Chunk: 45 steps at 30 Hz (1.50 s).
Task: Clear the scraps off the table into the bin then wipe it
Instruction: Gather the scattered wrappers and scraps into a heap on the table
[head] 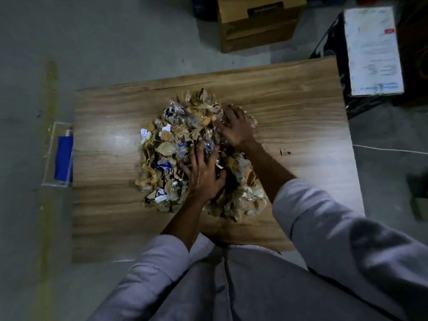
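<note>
A dim room with a grey concrete floor; in the middle stands one wooden table (289,107), seen from above.

The scraps (166,149) lie in one loose heap at the table's centre: torn brown card, clear wrap, and white and blue paper, far too many pieces to count. Two small strays (284,152) sit apart on the bare wood just right of the heap.

Both hands are on the heap. The left hand (203,172) lies flat on its near middle with fingers spread wide, gripping nothing. The right hand (234,126) presses on the far right part, fingers likewise splayed, with nothing pinched.

One clear bin (58,156) stands against the table's left edge, lower than the top, with something blue inside; whether that is a cloth I cannot tell.

Further out: one cardboard box (257,26) on the floor beyond the table, and one white printed sheet (372,49) on a dark crate to the right.

The step in hand looks like gathering and shoving the heap, so clearing is barely begun and wiping is untouched. The next move likely calls for a broad sweep leftward with both palms, kept low so that light wrap does not slip past, and aimed at the bin's narrow mouth. The strays need a second pass.
</note>
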Each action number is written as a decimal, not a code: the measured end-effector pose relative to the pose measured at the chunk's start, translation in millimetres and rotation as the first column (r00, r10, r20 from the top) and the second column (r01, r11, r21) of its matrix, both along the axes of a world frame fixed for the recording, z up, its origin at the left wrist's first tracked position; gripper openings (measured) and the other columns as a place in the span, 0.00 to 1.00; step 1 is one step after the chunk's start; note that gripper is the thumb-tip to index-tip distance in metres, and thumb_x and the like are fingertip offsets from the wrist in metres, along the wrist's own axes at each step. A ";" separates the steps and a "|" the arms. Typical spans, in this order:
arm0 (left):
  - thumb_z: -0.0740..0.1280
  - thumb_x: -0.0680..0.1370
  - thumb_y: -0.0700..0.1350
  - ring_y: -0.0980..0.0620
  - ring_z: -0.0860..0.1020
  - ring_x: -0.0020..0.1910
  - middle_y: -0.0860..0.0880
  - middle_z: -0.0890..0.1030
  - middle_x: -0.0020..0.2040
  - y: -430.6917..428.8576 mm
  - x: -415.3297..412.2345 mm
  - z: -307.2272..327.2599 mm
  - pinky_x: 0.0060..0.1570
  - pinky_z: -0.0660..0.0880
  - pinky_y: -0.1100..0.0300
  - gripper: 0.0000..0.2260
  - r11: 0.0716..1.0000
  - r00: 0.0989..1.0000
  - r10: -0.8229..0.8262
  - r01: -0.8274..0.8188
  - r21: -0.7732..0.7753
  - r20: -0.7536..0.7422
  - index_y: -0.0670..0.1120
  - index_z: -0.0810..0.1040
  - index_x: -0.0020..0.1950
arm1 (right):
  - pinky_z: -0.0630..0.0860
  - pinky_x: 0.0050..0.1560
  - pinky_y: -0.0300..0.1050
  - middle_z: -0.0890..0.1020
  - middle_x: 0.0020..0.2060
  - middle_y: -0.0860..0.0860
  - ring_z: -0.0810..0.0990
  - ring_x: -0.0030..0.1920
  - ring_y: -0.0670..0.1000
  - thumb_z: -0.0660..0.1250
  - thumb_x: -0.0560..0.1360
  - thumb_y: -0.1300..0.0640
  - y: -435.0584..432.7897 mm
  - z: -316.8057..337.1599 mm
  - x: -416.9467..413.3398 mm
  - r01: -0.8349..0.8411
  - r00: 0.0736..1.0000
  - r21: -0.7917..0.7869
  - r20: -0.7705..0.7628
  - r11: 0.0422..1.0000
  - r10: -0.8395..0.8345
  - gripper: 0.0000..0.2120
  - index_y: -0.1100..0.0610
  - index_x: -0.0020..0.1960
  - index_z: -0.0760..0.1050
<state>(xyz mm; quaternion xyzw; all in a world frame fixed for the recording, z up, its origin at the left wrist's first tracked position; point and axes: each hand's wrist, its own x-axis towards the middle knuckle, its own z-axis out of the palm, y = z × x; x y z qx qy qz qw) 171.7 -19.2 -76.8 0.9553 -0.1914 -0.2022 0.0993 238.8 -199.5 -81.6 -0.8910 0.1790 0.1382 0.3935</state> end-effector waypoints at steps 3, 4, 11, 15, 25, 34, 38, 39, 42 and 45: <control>0.55 0.75 0.65 0.39 0.43 0.81 0.45 0.44 0.83 0.3 -2.0 -0.5 0.69 0.46 0.21 0.36 0.999 1.000 0.000 0.001 0.044 -0.016 0.53 0.54 0.81 | 0.59 0.78 0.65 0.66 0.80 0.55 0.63 0.79 0.60 0.52 0.82 0.31 21.7 -0.2 -33.1 0.029 0.993 0.008 0.112 1.000 -0.030 0.31 0.42 0.81 0.60; 0.53 0.75 0.66 0.39 0.42 0.81 0.45 0.43 0.83 0.6 -3.0 -1.2 0.69 0.46 0.21 0.38 0.998 1.000 -0.008 0.009 0.065 -0.024 0.53 0.52 0.82 | 0.59 0.78 0.64 0.68 0.79 0.54 0.63 0.79 0.58 0.52 0.82 0.31 28.7 -4.1 -46.1 0.021 0.991 -0.020 0.133 1.000 -0.018 0.30 0.41 0.81 0.60; 0.61 0.77 0.62 0.38 0.39 0.81 0.46 0.37 0.83 1.0 -3.2 0.6 0.71 0.42 0.23 0.39 0.991 0.995 -0.043 0.054 0.124 -0.085 0.53 0.46 0.83 | 0.58 0.78 0.64 0.67 0.80 0.52 0.61 0.80 0.57 0.51 0.81 0.31 33.3 7.6 -61.6 0.007 0.995 -0.118 0.103 0.993 0.005 0.31 0.43 0.81 0.63; 0.62 0.78 0.61 0.39 0.35 0.80 0.43 0.37 0.82 2.2 -2.1 2.3 0.71 0.41 0.24 0.41 0.984 0.989 -0.043 0.067 0.163 -0.144 0.53 0.42 0.83 | 0.61 0.76 0.64 0.66 0.80 0.53 0.65 0.78 0.58 0.54 0.83 0.35 31.5 21.8 -69.5 0.069 0.974 -0.144 0.226 0.987 -0.035 0.28 0.46 0.78 0.70; 0.66 0.74 0.63 0.38 0.43 0.81 0.47 0.39 0.83 14.9 -8.0 21.9 0.71 0.46 0.23 0.39 0.998 0.998 -0.057 0.056 -0.024 -0.035 0.64 0.52 0.81 | 0.66 0.75 0.53 0.67 0.80 0.50 0.65 0.79 0.54 0.64 0.84 0.47 19.8 32.0 -146.9 0.126 0.916 -0.003 0.383 0.992 -0.115 0.22 0.50 0.76 0.73; 0.61 0.77 0.70 0.38 0.43 0.82 0.49 0.38 0.83 43.7 -48.2 46.9 0.72 0.58 0.27 0.34 0.955 0.991 -0.090 0.113 -0.276 0.095 0.66 0.54 0.81 | 0.75 0.68 0.59 0.76 0.73 0.49 0.72 0.72 0.53 0.65 0.81 0.44 3.3 35.1 -238.7 0.362 0.882 0.084 0.292 0.928 -0.370 0.20 0.48 0.71 0.77; 0.66 0.68 0.77 0.37 0.36 0.81 0.44 0.36 0.83 67.3 -82.2 40.6 0.72 0.50 0.24 0.46 0.926 0.949 -0.302 0.316 -0.206 0.097 0.65 0.53 0.81 | 0.76 0.64 0.58 0.71 0.69 0.61 0.77 0.64 0.65 0.65 0.78 0.33 15.8 37.4 -259.6 0.447 0.894 0.049 -0.052 0.893 -0.445 0.33 0.42 0.79 0.63; 0.67 0.66 0.79 0.36 0.35 0.80 0.43 0.36 0.83 71.6 -88.3 35.8 0.71 0.48 0.22 0.49 0.920 0.932 -0.352 0.362 -0.152 0.086 0.65 0.52 0.81 | 0.74 0.63 0.58 0.68 0.70 0.64 0.76 0.64 0.67 0.66 0.78 0.32 21.8 39.1 -259.2 0.470 0.873 0.049 -0.178 0.881 -0.455 0.37 0.42 0.81 0.58; 0.65 0.64 0.80 0.33 0.34 0.79 0.42 0.33 0.82 73.4 -96.9 18.0 0.67 0.42 0.18 0.52 0.913 0.912 -0.408 0.408 0.009 0.048 0.64 0.50 0.82 | 0.72 0.67 0.59 0.58 0.74 0.68 0.74 0.66 0.73 0.66 0.78 0.34 43.0 43.8 -251.2 0.469 0.849 0.061 -0.307 0.881 -0.431 0.41 0.44 0.83 0.52; 0.56 0.73 0.77 0.35 0.39 0.81 0.42 0.40 0.83 65.4 -96.1 16.9 0.69 0.43 0.22 0.41 0.932 0.929 -0.363 0.362 0.035 0.071 0.64 0.52 0.82 | 0.71 0.68 0.60 0.61 0.75 0.67 0.72 0.69 0.72 0.66 0.79 0.35 61.4 49.0 -239.7 0.445 0.881 0.129 -0.243 0.886 -0.407 0.40 0.48 0.84 0.52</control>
